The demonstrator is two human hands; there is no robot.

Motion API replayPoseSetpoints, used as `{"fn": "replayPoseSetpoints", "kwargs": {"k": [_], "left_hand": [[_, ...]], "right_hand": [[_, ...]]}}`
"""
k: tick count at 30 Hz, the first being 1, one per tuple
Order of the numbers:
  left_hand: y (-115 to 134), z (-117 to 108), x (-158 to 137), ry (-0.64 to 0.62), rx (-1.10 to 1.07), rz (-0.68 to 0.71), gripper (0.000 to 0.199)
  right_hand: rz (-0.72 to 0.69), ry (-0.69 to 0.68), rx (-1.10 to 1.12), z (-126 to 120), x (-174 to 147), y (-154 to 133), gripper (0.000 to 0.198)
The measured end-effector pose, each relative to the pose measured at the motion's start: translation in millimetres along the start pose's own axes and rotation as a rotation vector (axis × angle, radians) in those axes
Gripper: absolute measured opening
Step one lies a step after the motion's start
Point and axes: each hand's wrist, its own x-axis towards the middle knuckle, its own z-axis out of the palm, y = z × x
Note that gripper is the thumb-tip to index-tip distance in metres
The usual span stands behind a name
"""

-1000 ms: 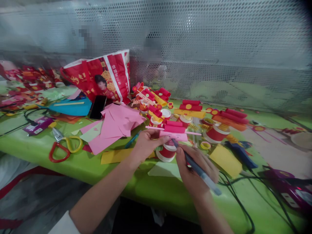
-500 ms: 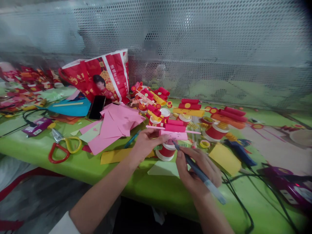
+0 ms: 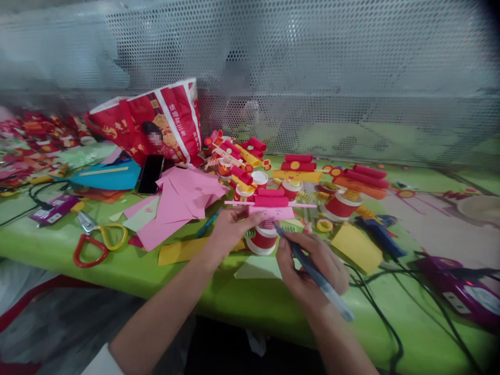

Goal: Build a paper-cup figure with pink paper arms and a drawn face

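Observation:
A paper figure [image 3: 263,242] stands upright in front of me. Its red and white cup-like body carries a pink paper roll [image 3: 279,213] with a small drawn face, topped by red rolls and a thin pink stick. My left hand [image 3: 228,229] pinches the left end of the pink roll. In my right hand [image 3: 312,263] is a dark blue-grey pen [image 3: 318,281], its tip at or very near the paper just below the pink roll; contact cannot be made out. Similar figures with yellow heads [image 3: 297,176] and an orange head [image 3: 361,186] stand behind.
Scissors [image 3: 89,250], pink paper sheets [image 3: 183,198], a phone [image 3: 151,174] and a red bag [image 3: 148,125] lie or stand left. Yellow paper [image 3: 357,248], black cables and a purple power strip [image 3: 457,291] are right. A perforated metal screen [image 3: 312,78] rises behind the green table.
The whole view has shifted slightly, so things appear a little further left. My left hand keeps its pinch on the figure, and the pen tip stays by the pink roll.

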Motion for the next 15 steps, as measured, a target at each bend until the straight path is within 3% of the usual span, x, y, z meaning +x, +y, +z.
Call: {"fn": "replayPoseSetpoints", "kwargs": {"k": [15], "left_hand": [[2.8,2.2,-1.9,0.015,-0.011,-0.010,0.031]], "right_hand": [[-0.032,-0.002,-0.055,1.0,6.8,-1.0,0.020]]}}
